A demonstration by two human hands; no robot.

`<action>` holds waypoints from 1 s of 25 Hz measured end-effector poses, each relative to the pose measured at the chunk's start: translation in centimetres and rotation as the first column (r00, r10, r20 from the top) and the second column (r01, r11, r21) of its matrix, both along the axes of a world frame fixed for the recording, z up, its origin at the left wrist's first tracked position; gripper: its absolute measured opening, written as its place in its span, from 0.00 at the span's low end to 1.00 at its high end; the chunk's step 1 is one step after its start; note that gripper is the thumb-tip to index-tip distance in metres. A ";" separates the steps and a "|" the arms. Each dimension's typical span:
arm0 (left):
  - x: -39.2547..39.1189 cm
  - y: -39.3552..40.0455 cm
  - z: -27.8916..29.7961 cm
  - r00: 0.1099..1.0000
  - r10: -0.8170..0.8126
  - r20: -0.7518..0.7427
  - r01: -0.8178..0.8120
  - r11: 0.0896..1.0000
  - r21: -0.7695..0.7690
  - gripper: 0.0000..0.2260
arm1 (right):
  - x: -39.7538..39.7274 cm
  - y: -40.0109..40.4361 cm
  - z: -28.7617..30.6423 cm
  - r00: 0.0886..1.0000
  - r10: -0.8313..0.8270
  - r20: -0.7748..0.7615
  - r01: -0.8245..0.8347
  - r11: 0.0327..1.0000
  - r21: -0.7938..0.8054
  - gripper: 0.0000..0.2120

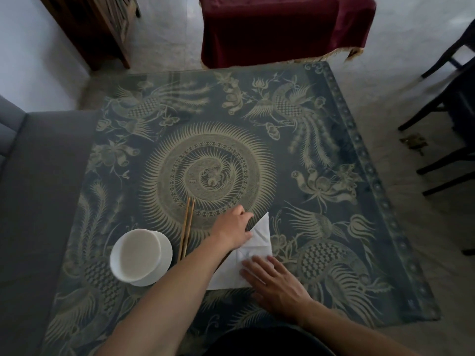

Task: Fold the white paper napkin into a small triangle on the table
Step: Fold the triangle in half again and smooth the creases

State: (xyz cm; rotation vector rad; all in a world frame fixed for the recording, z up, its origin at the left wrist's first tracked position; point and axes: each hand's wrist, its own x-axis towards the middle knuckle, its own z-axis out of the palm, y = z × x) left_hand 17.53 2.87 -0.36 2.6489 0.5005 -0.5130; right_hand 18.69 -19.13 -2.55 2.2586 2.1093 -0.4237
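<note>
The white paper napkin (261, 237) lies on the patterned table (334, 214) near the front, folded into a triangle with its point toward the far side. My left hand (232, 228) rests on the napkin's left slanted edge, fingers curled onto the paper. My right hand (272, 281) lies flat on the napkin's near right part, fingers spread and pressing down. The lower left of the napkin is hidden under my left forearm.
A white bowl (140, 256) stands at the front left, with a pair of wooden chopsticks (187, 227) between it and my left arm. A grey sofa (38, 188) borders the table's left side. Dark chairs (452, 119) stand to the right, and a maroon cloth-covered piece (277, 27) lies beyond.
</note>
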 end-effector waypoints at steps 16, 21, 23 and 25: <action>3.9 -3.0 -1.1 0.959 0.250 0.135 -0.224 0.957 -0.184 0.02 | 0.3 -0.3 -0.5 1.000 -0.001 -0.010 0.001 1.000 0.017 0.26; 4.0 -3.6 -1.1 0.953 0.254 0.163 -0.228 0.960 -0.162 0.04 | 0.2 -0.4 -0.8 1.000 -0.013 -0.003 0.013 0.999 0.045 0.26; 3.9 -3.5 -1.0 0.949 0.263 0.174 -0.234 0.957 -0.170 0.04 | 0.1 -0.4 -1.1 1.000 -0.017 0.006 0.017 0.997 0.077 0.26; 3.8 -2.9 -0.6 0.927 0.331 0.179 -0.282 0.925 -0.255 0.03 | 0.0 -0.5 -1.4 1.000 -0.017 0.017 0.015 0.993 0.120 0.25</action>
